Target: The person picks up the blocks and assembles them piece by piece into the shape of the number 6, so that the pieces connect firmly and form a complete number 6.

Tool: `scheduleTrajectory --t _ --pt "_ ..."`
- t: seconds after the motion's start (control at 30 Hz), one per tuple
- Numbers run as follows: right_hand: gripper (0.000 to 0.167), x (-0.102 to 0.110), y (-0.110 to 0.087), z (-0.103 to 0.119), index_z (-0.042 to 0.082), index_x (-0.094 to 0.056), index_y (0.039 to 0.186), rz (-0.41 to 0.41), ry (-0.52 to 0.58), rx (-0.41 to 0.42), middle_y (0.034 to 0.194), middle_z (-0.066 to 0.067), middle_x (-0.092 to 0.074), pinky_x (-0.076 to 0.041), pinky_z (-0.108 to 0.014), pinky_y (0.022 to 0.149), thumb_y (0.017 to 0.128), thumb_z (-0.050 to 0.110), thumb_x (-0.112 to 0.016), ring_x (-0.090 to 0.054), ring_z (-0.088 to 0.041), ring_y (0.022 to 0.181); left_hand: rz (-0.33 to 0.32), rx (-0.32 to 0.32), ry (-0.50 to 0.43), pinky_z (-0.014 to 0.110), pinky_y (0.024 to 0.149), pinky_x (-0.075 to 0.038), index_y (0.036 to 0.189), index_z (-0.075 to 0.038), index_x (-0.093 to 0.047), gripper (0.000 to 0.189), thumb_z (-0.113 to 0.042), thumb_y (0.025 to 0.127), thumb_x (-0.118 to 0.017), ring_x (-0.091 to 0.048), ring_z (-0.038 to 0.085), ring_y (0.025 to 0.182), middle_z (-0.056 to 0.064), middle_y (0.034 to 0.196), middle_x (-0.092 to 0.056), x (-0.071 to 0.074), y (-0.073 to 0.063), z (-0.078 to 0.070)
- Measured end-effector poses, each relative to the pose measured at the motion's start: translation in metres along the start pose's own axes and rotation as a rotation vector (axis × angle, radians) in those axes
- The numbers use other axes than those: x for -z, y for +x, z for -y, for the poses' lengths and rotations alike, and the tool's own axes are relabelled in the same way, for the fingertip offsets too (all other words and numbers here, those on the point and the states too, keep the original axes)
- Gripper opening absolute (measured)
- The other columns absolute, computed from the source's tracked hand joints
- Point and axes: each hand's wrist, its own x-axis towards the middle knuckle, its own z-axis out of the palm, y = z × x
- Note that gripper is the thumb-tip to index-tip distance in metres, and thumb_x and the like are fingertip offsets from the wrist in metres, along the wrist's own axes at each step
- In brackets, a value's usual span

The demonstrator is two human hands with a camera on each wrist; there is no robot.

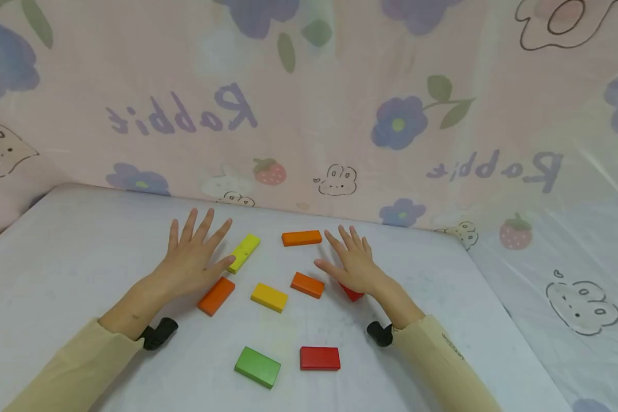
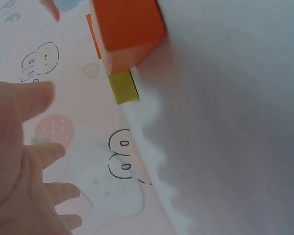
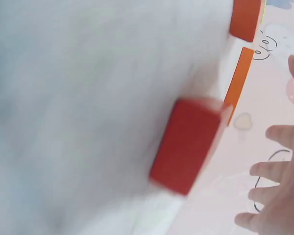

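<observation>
My left hand is spread over the table with straight fingers and holds nothing. Its thumb overlaps the lower end of a bright yellow block in the head view. Just below that hand lies a dark orange block, which looms large in the left wrist view. My right hand, fingers also extended and holding nothing, hovers above a red block that it partly hides. The right wrist view shows this red block in full. An orange block lies beyond the right fingertips, and another orange block between the hands.
A golden yellow block lies mid-table. Nearer the front are a green block and a second red block. The white tabletop ends at a printed rabbit-and-flower curtain. Black wrist-worn devices protrude beneath both wrists.
</observation>
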Motion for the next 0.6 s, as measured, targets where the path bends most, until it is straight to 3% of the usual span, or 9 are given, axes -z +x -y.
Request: scheduleTrajectory --t 0.23,0.6 --pt "0.073 -0.003 0.021 0.01 0.004 -0.033 0.148 0.019 0.067 -0.041 0.154 -0.024 -0.029 -0.017 -0.061 0.114 0.095 0.05 -0.05 -0.019 -0.042 0.144 0.015 -0.01 -0.011 0.07 0.109 0.008 0.15 -0.008 -0.031 0.063 -0.031 0.096 -0.055 0.004 0.053 0.142 0.032 0.156 -0.007 -0.004 0.004 -0.003" --pt "0.071 -0.007 0.034 0.015 0.005 -0.033 0.149 0.062 0.065 -0.093 0.153 -0.022 -0.032 -0.022 -0.054 0.116 0.095 0.049 -0.051 -0.026 -0.038 0.143 0.061 -0.001 -0.008 0.07 0.109 0.004 0.148 -0.008 -0.035 0.059 -0.026 0.096 -0.055 0.0 0.054 0.142 0.033 0.154 -0.012 -0.006 0.008 -0.004"
